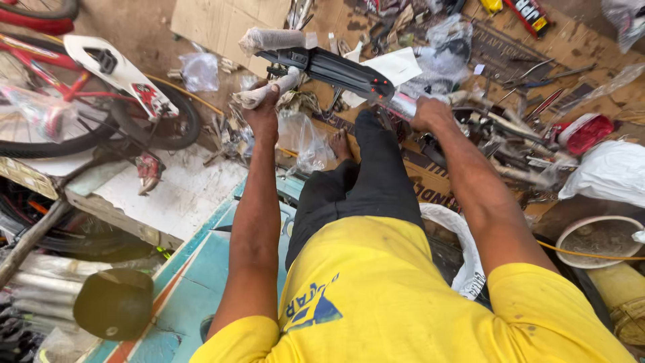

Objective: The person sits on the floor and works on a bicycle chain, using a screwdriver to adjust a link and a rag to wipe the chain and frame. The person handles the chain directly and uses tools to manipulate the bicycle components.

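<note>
As you look down past your chest: your yellow shirt (pixel 383 296) fills the near edge, and your black-trousered leg (pixel 376 181) stretches forward to a bare foot (pixel 340 143) on the floor.
Left hand (pixel 263 107): your fingers are clamped round a foam-wrapped bar end (pixel 269 89), arm stretched straight out.
Right hand (pixel 430 113): closed on the other end of the same part, where clear plastic wrap (pixel 403 104) covers it.
Held thing: a black bicycle mudguard (pixel 336 69) sits between your two hands, slanting from upper left down to right, raised above your foot (a second foam-wrapped end (pixel 272 39) sticks out at its top left).
Just beyond the right hand: a heap of metal tools and parts (pixel 517 144) lies on flattened cardboard (pixel 537 47), with a red-and-white object (pixel 583 132) and a white bag (pixel 608 171) beside it.
Far left: a red bicycle (pixel 74 87) with a white mudguard (pixel 114 70) stands well apart from your hands.
</note>
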